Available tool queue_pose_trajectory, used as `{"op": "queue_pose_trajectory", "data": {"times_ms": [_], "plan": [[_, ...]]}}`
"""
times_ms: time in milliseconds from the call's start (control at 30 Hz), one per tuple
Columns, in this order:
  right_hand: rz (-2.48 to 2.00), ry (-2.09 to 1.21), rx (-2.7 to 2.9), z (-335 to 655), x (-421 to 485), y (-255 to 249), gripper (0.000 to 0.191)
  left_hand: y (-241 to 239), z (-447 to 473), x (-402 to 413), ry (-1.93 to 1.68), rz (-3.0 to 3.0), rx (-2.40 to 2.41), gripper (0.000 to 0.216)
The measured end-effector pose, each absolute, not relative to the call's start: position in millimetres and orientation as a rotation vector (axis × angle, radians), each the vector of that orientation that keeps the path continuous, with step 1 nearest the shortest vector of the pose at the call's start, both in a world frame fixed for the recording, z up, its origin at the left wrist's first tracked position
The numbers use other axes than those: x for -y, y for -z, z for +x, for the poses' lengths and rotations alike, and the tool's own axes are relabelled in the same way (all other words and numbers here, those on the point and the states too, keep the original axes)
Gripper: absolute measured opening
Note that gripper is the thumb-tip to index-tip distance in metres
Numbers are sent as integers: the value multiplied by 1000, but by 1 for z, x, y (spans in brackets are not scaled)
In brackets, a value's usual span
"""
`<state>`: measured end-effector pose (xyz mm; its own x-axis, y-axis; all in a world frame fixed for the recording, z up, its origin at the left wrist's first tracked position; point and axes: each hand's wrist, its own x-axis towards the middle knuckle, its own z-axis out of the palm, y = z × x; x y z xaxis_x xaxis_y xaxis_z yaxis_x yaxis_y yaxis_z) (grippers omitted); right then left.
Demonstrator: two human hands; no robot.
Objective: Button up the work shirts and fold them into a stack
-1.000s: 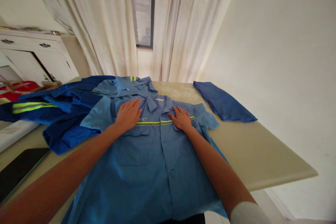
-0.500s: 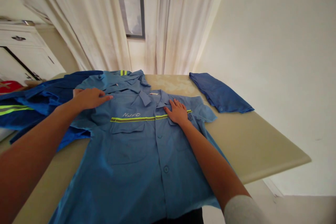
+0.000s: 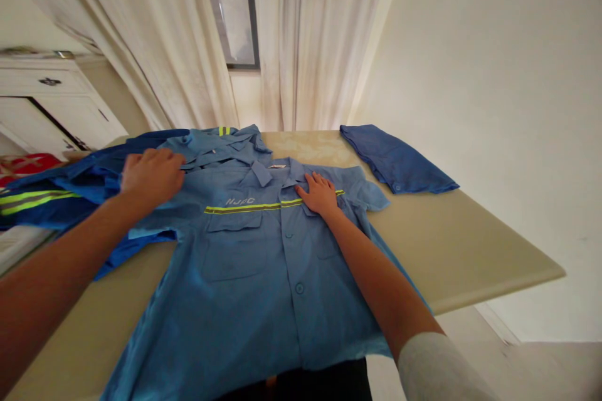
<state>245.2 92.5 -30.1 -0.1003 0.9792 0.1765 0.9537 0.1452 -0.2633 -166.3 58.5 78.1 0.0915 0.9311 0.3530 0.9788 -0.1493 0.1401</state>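
A light blue short-sleeved work shirt (image 3: 254,307) lies face up, with its collar at the far end and its hem toward me. A yellow-grey reflective stripe and white lettering cross its chest. My right hand (image 3: 320,193) rests flat on the chest near the collar, fingers outstretched. At the shoulder and sleeve on the left, my left hand (image 3: 154,177) has its fingers curled down on the cloth; the fingertips are hidden. Beyond it lies another light blue shirt (image 3: 235,141), partly covered.
Dark blue garments (image 3: 94,178) with reflective bands are heaped at the left of the beige table (image 3: 470,257). A folded blue garment (image 3: 399,160) lies at the far right. A white cabinet (image 3: 51,97) and curtains (image 3: 324,37) stand behind; a wall is on the right.
My left hand has gone from stretched fingers to curled ones and shifted slightly left along the shoulder. My right hand stays flat on the chest. The view has shifted slightly.
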Motion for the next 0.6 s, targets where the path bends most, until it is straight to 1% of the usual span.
{"op": "queue_pose_trajectory", "data": {"times_ms": [67, 100, 167, 200, 267, 400, 467, 600], "plan": [[-1855, -116, 2139, 245, -95, 31, 70, -55, -104, -39, 292, -2357, 1851, 44], [-1852, -118, 2151, 245, -97, 31, 70, -42, -71, -30, 228, -2483, 1796, 47], [-1849, -118, 2168, 246, -101, 30, 68, -16, -12, -19, 195, -2665, 1728, 59], [-1846, -113, 2170, 247, -103, 29, 67, -4, 11, -18, 185, -2682, 1773, 64], [-1819, -81, 2152, 249, -105, 24, 62, 14, 40, -22, 200, -2640, 1876, 67], [-1649, 89, 2064, 249, -94, 5, 43, 27, 45, -51, 318, -2622, 1888, 63], [-1575, 95, 2108, 241, -78, -5, 35, 27, 39, -66, 351, -2637, 1886, 61], [-1577, -119, 2297, 218, -37, -7, 43, 25, 34, -85, 378, -2630, 1842, 56]]}}
